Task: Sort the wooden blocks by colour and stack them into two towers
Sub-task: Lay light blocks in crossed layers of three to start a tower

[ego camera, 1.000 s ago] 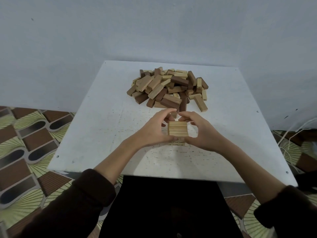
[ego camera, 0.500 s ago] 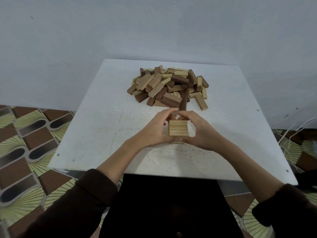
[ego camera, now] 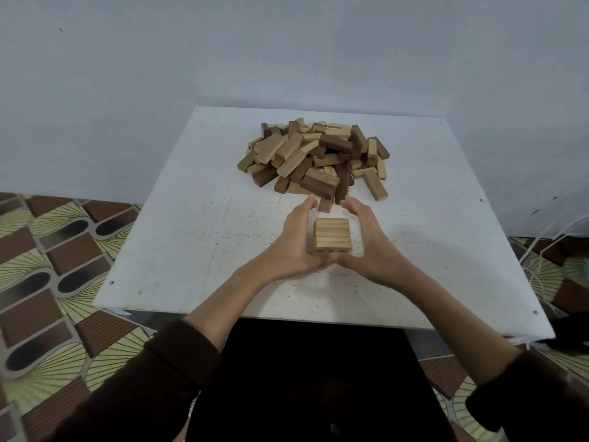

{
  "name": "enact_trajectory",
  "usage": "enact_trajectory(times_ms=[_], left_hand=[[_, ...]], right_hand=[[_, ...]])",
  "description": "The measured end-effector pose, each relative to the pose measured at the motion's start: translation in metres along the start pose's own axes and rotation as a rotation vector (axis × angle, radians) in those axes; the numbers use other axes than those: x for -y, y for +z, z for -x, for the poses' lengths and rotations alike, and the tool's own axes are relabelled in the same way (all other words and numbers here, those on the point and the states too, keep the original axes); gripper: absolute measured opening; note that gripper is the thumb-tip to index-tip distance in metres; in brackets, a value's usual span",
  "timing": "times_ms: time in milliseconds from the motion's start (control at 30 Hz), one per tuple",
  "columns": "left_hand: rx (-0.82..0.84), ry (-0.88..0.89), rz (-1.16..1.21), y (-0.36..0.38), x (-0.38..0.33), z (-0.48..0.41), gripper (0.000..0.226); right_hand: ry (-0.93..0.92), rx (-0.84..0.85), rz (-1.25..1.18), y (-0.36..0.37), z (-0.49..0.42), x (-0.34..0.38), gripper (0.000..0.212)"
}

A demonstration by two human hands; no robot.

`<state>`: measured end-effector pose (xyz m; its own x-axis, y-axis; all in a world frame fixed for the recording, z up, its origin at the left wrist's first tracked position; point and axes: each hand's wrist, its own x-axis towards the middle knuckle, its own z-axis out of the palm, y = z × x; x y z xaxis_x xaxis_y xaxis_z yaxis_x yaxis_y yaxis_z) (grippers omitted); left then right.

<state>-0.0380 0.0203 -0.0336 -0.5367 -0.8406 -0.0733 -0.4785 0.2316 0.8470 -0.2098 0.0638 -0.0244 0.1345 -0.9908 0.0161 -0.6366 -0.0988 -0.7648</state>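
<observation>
Pale wood is what sits between the palms, near the middle of the table [ego camera: 191, 237]. The left hand [ego camera: 294, 247] lies released along the left side of the stack [ego camera: 332, 232], fingers nearly straight and reaching forward, grasping nothing. The right hand [ego camera: 368, 250] mirrors it on the other side, also loose and unclenched, with what looks like a thin gap between palm and wood. The thumbs meet just in front of the base. This reads as squaring up the first light tower. To do it well, press both sides evenly and gently, let the flat palms true the edges, and draw the hands straight apart so that no layer twists. The next light piece must come from the pile [ego camera: 315, 157] just beyond the fingertips, so lift it clear rather than dragging it, as dark pieces lie across it. At the far left, the floor tiles [ego camera: 47, 250] are glossy, with brown bars and cream fan shapes. The table is matt white, scuffed and speckled. The blocks are smooth, sharp-edged bars with visible grain. Those in the stack lie side by side in two crossed layers. On the right, thin pale cords [ego camera: 541, 250] trail over the floor.
</observation>
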Motion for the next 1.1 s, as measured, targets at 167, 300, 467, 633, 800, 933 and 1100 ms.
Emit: enact_trajectory(times_ms=[167,300,467,633,800,933,1100], left_hand=[[0.001,-0.063,0.094,0.016,0.002,0.012,0.104],[-0.008,-0.082,0.118,0.021,0.001,0.016,0.104],[-0.063,-0.035,0.008,0.027,0.007,0.013,0.101],[-0.069,-0.003,-0.029,0.029,0.009,0.013,0.101],[-0.058,0.012,-0.063,0.028,0.007,0.012,0.099],[-0.055,0.014,-0.055,0.028,0.007,0.013,0.098],[-0.053,0.011,-0.060,0.027,0.005,0.014,0.098]], right_hand=[[0.074,-0.119,-0.118,0.030,0.014,-0.001,0.094],[0.091,-0.165,-0.134,0.040,0.017,-0.002,0.092],[0.091,-0.172,-0.115,0.043,0.017,-0.003,0.090],[0.094,-0.166,-0.090,0.044,0.016,-0.004,0.089],[0.096,-0.155,-0.074,0.045,0.016,-0.005,0.090],[0.091,-0.154,-0.060,0.045,0.015,-0.005,0.089],[0.088,-0.146,-0.060,0.046,0.015,-0.006,0.089]])
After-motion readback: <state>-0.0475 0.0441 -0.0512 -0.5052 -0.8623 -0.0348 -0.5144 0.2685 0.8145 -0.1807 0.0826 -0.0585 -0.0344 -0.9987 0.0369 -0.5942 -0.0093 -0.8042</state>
